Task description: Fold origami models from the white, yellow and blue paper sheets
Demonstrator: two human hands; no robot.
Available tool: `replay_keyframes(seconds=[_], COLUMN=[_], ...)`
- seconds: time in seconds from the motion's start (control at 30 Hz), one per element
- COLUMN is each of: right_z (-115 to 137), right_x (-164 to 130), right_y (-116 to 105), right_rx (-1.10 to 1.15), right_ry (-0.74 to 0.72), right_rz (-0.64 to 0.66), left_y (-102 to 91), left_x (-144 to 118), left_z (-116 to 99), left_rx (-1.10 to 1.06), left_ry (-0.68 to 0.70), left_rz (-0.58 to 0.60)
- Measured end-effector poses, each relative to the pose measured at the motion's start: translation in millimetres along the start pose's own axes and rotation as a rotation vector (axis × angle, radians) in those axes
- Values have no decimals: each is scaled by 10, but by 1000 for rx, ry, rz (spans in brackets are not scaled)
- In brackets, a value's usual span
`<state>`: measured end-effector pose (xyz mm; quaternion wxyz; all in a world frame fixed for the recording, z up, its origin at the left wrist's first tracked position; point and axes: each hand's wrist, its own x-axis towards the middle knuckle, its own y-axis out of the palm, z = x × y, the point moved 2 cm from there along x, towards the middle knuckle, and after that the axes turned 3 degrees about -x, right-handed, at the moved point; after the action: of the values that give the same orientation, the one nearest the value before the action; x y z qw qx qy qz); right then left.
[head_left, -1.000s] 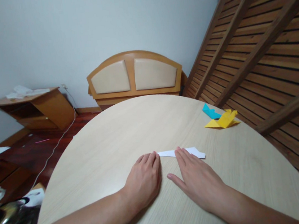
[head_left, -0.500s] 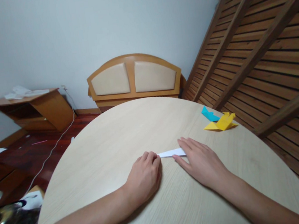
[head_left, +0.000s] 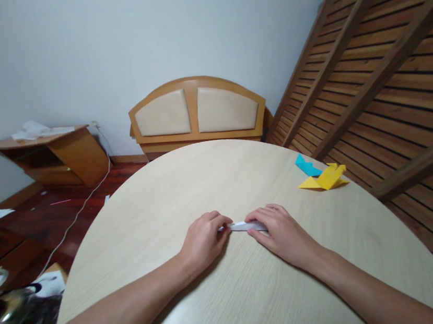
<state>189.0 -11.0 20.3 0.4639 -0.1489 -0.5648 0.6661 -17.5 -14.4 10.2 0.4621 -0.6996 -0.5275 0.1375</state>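
White paper strip (head_left: 245, 226), folded narrow, lies on a round pale-wood table (head_left: 211, 183), pinched at both ends by a person seated at the near edge. The left hand (head_left: 203, 239) has its fingers curled down onto the strip's left end, fingertips closed against the paper; the right hand (head_left: 278, 228) covers the strip's right end, fingers bent and pressing down, thumb alongside the near edge. Only a short middle stretch of the strip shows between the two hands, which sit close together, nearly meeting. Both bare forearms run back across the tabletop toward the camera.

Well to the right of the strip and farther back, near the table's right rim, rests a yellow folded paper figure (head_left: 325, 178), with a blue folded paper piece (head_left: 306, 166) touching it on its far-left side. Beyond the table's far edge stands a wooden headboard (head_left: 198, 113) with two beige padded panels, set against a pale wall (head_left: 126, 41). Right of the table, a slatted wooden bed frame (head_left: 378, 68) leans at an angle. Left of the headboard, a tilted wooden cabinet (head_left: 58, 155) carries crumpled white paper on top, and a white cable (head_left: 83, 207) trails over the dark red floor below the table's left side.
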Motion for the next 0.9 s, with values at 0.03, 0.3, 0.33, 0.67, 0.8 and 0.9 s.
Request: replay_keyframes(seconds=[0.03, 0.3, 0.33, 0.67, 0.8, 0.9], right_z=[11, -2, -2, 110, 161, 189], right_x=[-1, -6, -8, 24, 50, 70], right_y=[5, 49, 45, -7, 36, 77], right_rx=[-18, -117, -124, -169, -152, -183], right_ry=[-4, -23, -17, -86, -133, -164], right_rz=[-6, -10, -15, -35, -48, -62], left_y=[9, 13, 13, 46, 71, 76], left_x=[1, -11, -12, 1, 21, 31], left_z=[-2, -5, -9, -10, -18, -31], left_rx=[1, -61, -83, -68, -13, 50], left_ry=[10, 56, 55, 64, 81, 111], left_rz=[9, 19, 21, 46, 49, 35])
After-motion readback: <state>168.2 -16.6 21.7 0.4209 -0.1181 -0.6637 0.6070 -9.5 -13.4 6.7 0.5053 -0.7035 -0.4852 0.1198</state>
